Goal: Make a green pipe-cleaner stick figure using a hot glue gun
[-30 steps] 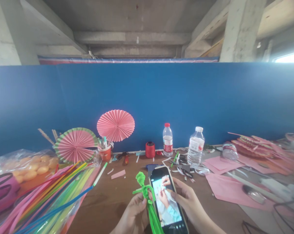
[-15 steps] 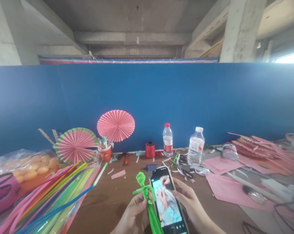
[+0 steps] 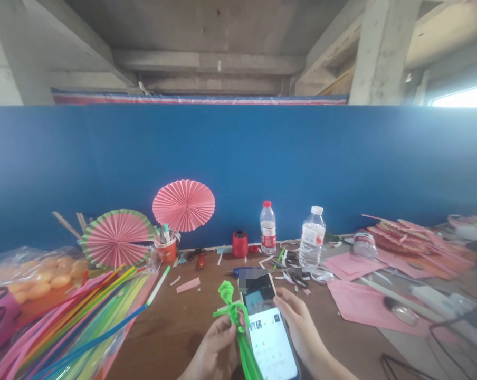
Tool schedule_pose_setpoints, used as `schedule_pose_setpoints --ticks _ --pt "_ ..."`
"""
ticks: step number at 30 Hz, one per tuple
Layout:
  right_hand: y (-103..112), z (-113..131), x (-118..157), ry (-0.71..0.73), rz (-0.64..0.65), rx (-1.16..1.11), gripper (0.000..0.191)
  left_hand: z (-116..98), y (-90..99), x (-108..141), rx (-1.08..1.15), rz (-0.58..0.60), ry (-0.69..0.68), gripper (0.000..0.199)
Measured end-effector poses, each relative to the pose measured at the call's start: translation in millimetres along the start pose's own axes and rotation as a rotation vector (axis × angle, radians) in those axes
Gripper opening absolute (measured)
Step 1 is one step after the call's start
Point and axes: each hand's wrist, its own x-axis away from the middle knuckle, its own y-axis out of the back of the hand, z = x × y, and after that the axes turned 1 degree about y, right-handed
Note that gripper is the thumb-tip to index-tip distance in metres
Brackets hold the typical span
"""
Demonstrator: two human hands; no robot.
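My left hand (image 3: 219, 340) grips a bright green pipe-cleaner figure (image 3: 235, 313) by its middle. The figure has a wound, knobbly head, short side loops, and a bundle of long strands hanging down past my hand. Just right of it, my right hand (image 3: 296, 319) is closed around the right edge of a smartphone (image 3: 272, 343), the thumb over the screen. The phone is tilted, its lower end cut off by the frame; its lit display is mostly white with small pictures near the top. Green strands overlap the phone's left edge.
Bundled coloured pipe cleaners (image 3: 92, 327) lie at left beside a bag of orange balls (image 3: 44, 277). Pleated pink fans (image 3: 183, 206) stand behind, near a red cup of pens (image 3: 167, 252). A red thread spool (image 3: 240, 245), water bottles (image 3: 312, 240) and pink paper (image 3: 365, 303) lie farther back and right.
The phone's screen has gone from a full picture of hands to a mostly white page. The whole view has shifted slightly; both hands keep their holds.
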Motion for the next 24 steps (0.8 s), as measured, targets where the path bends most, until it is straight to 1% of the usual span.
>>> schedule_pose_setpoints --ticks 4,8,10,11,14,16,18,19,21,23,24 --pt "-1 12 2 0.013 0.037 -0.018 0.036 1 -0.6 -1 0.03 -0.03 0.008 0.01" --pt "1 30 6 -0.032 0.1 0.069 0.04 1 -3.0 0 0.023 -0.107 -0.005 0.006" --pt "7 37 11 -0.034 0.142 0.152 0.039 0 -4.4 2 0.02 -0.141 0.004 0.006" --pt "12 41 15 -0.034 0.148 0.213 0.039 0 -5.2 3 0.019 -0.154 0.007 0.006" --pt "35 50 33 -0.034 0.091 0.438 0.043 0 -7.1 5 0.001 -0.19 -0.001 0.007" --pt "53 55 45 0.01 0.054 0.589 0.044 0 -8.1 6 -0.015 -0.206 -0.01 0.008" --pt "67 59 52 0.079 0.033 0.685 0.039 0 -8.9 5 -0.023 -0.209 -0.014 0.007" --pt "70 60 53 0.105 0.025 0.706 0.035 0 -9.1 5 -0.024 -0.205 -0.012 0.007" --pt "68 57 48 0.123 0.007 0.69 0.027 0 -9.0 5 -0.02 -0.194 -0.014 0.008" --pt "54 49 39 0.104 -0.005 0.583 0.026 1 -8.0 5 -0.018 -0.177 -0.017 0.009" --pt "43 43 34 0.085 -0.002 0.488 0.028 1 -7.3 5 -0.015 -0.168 -0.021 0.009"
